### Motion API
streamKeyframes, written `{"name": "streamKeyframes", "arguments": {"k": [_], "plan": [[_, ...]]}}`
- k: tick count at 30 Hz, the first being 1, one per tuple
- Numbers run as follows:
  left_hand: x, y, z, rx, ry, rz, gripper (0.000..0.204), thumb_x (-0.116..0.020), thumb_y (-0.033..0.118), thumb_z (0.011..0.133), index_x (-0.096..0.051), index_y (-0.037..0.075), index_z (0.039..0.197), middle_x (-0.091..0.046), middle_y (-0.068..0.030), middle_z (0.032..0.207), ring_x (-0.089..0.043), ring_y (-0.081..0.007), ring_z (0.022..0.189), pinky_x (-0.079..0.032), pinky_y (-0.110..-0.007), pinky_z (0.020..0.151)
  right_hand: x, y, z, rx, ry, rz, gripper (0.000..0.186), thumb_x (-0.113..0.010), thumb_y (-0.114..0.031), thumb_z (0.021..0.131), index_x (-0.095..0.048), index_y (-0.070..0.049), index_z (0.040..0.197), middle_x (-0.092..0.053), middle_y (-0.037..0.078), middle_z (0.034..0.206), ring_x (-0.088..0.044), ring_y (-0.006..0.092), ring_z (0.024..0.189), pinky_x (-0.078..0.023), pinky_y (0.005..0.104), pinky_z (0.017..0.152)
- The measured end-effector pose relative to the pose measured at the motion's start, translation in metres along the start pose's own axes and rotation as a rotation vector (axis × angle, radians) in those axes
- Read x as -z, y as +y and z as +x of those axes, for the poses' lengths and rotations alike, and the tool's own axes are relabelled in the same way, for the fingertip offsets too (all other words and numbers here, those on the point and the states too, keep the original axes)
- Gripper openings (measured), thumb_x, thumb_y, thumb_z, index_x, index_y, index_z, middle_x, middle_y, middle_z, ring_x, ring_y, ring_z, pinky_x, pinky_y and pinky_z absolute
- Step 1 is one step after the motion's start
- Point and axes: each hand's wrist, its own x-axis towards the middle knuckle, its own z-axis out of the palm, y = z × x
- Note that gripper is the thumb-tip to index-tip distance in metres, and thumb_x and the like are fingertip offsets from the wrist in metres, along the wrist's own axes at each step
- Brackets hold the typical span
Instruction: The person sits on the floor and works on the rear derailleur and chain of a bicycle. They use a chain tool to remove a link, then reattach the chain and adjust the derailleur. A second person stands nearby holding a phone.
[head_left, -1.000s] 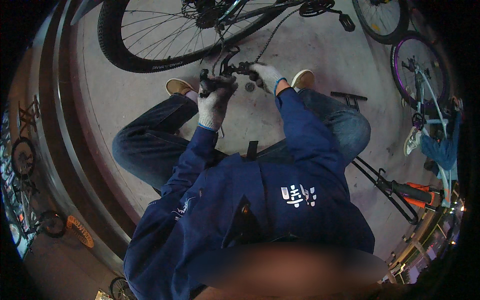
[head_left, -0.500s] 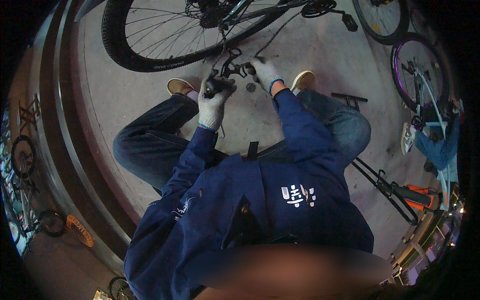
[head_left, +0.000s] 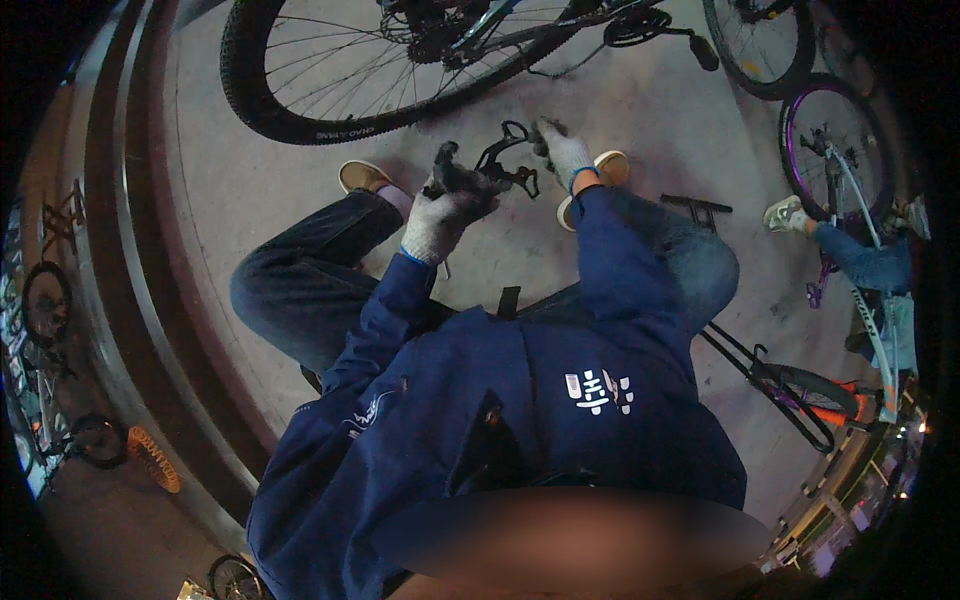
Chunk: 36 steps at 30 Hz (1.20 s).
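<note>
In my gloved left hand (head_left: 455,205) is a black rear derailleur (head_left: 500,160), with my fingers closed on its left side. Its cage points up and to the right, away from the palm. My right hand (head_left: 563,152), also in a grey-white glove, is just right of the derailleur with its fingers half curled and apart; nothing shows in it. Beyond both hands lies a bicycle's rear wheel (head_left: 300,128) with a thick black tyre. A slack chain (head_left: 565,72) hangs beside it, apart from the derailleur.
Around my bent legs (head_left: 310,270) is concrete floor, with steps (head_left: 135,200) on the left. A black stand-like frame (head_left: 697,208) lies by my right knee. At right, a person's leg (head_left: 850,250) is beside a bicycle with a purple-rimmed wheel (head_left: 785,150).
Both hands have drawn toward me and right with the derailleur, away from the wheel. The chain that ran to my hands has come away and now hangs by the bicycle.
</note>
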Motion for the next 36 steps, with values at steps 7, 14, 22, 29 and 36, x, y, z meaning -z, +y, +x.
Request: {"name": "streamKeyframes", "arguments": {"k": [7, 14, 22, 29, 36], "plan": [[-0.032, 0.041, 0.000, 0.028, -0.122, -0.233, 0.048, -0.061, 0.038, 0.102, -0.060, 0.003, 0.135, -0.063, -0.0193, 0.140, -0.062, -0.0455, 0.124, -0.051, -0.060, 0.104, 0.016, -0.109, -0.108, 0.335, -0.471, -0.262, 0.045, -0.065, -0.040, 0.103, -0.069, -0.006, 0.134, -0.076, 0.005, 0.108, -0.066, 0.0133, 0.092, -0.053, 0.0308, 0.082], [-0.064, 0.113, -0.003, 0.155, -0.293, -0.341, 0.058, -0.053, 0.054, 0.105, -0.060, 0.006, 0.136, -0.069, -0.0160, 0.130, -0.072, -0.0328, 0.103, -0.060, -0.047, 0.086, 0.021, -0.165, -0.177, 0.458, -0.626, -0.299, 0.049, -0.074, -0.018, 0.095, -0.062, -0.003, 0.140, -0.073, 0.006, 0.113, -0.067, 0.0150, 0.100, -0.055, 0.0314, 0.084], [-0.130, 0.167, -0.024, 0.037, -0.195, 0.191, 0.046, -0.055, 0.050, 0.106, -0.064, 0.007, 0.122, -0.074, -0.0073, 0.097, -0.069, -0.0183, 0.067, -0.052, -0.030, 0.053, 0.020, -0.195, -0.243, 1.087, -0.052, -0.702, 0.079, -0.087, -0.011, 0.077, -0.053, -0.001, 0.148, -0.069, 0.014, 0.131, -0.068, 0.0226, 0.112, -0.055, 0.0348, 0.094], [-0.172, 0.173, -0.036, -0.124, -0.184, 0.310, 0.043, -0.055, 0.046, 0.107, -0.065, 0.006, 0.119, -0.074, -0.0046, 0.091, -0.061, -0.0086, 0.057, -0.043, -0.023, 0.047, 0.008, -0.182, -0.287, 0.938, 0.014, -0.604, 0.074, -0.094, -0.021, 0.070, -0.061, -0.001, 0.133, -0.072, 0.015, 0.123, -0.071, 0.0232, 0.106, -0.057, 0.0336, 0.092], [-0.156, 0.161, -0.009, -0.203, -0.121, 0.524, 0.041, -0.059, 0.037, 0.107, -0.062, 0.004, 0.132, -0.070, -0.0002, 0.097, -0.064, -0.0058, 0.072, -0.049, -0.021, 0.057, -0.022, -0.189, -0.269, 0.951, 0.217, -0.991, 0.095, -0.095, -0.043, 0.063, -0.057, -0.001, 0.139, -0.044, 0.019, 0.155, -0.049, 0.0381, 0.139, -0.045, 0.0427, 0.115]]}}
